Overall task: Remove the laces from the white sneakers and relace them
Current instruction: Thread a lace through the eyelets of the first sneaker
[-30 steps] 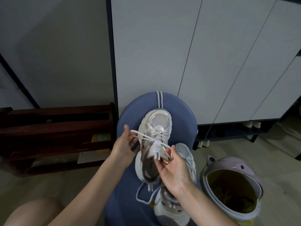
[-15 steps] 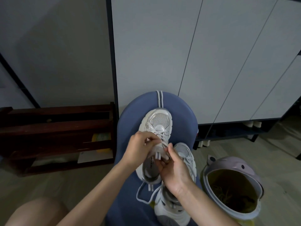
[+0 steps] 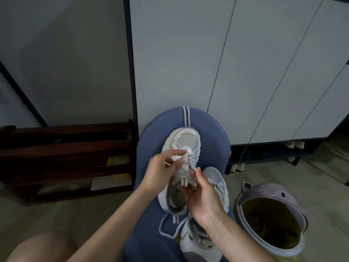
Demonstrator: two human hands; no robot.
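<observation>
Head view: white sneaker point(image 3: 181, 167) lies toe-away on a blue cushion point(image 3: 213, 140). Left hand point(image 3: 162, 171) pinches the lace point(image 3: 188, 159) over its eyelets, blurred. Right hand point(image 3: 202, 197) grips the tongue, fingers curled. Second sneaker point(image 3: 215, 178) sits just beside, near a lilac bin point(image 3: 294, 197).

Head camera (only view) looks forward, down — close over lap

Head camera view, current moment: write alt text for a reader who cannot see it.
A person's left hand and right hand work the lace of a white sneaker lying on a blue seat. A second sneaker lies beside it, and a lilac bin stands open on the floor to the right.
</observation>
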